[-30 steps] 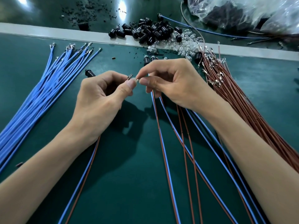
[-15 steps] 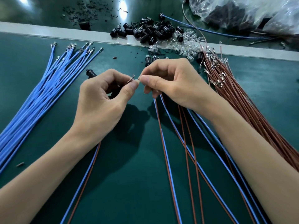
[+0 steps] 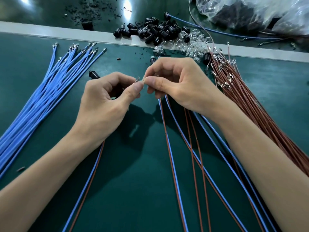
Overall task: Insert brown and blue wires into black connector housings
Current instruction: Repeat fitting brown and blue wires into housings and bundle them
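Bright overhead light: two white glare patches on the glossy surface [image 3: 58,12] beyond the pale strip [image 3: 50,32]; before it, the left hand [image 3: 107,104] and right hand [image 3: 180,87] throw soft shadows on the bench [image 3: 142,190]. The strip bows, wide-angle.

Left hand [image 3: 107,106] pinches a metal terminal [image 3: 138,79]; right hand [image 3: 180,86] pinches its tip
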A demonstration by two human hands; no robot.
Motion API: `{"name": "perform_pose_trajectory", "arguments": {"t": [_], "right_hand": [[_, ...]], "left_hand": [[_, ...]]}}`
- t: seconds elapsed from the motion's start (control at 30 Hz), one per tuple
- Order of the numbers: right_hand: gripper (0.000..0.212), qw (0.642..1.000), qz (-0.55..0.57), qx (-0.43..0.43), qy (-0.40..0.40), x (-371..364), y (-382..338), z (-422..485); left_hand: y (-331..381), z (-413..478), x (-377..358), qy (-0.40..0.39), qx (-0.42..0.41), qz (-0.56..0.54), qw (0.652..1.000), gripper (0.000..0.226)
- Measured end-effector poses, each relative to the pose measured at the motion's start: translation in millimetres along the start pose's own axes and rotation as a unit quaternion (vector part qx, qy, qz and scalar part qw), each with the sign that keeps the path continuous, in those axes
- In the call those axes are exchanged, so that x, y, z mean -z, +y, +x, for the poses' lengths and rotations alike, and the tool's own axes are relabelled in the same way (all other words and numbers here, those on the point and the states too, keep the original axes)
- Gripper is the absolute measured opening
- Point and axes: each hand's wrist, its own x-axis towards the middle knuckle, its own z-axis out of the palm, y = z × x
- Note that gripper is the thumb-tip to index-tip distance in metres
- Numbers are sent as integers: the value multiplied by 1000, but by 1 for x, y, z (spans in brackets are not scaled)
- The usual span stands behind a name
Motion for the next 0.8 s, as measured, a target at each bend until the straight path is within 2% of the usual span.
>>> {"name": "perform_pose_trajectory", "arguments": {"t": [0.3,0.5,0.8], "right_hand": [[6,995,79,-8,59,-2,3,2],[7,996,78,-22,23,0,3,0],[6,991,114,-30,61,-3,2,0]], "left_hand": [[3,-2,-1,13,-6,12,1000,12],[5,-3,-2,15,-14,18,1000,17],[5,-3,-2,26,-20,19,999,18]]}}
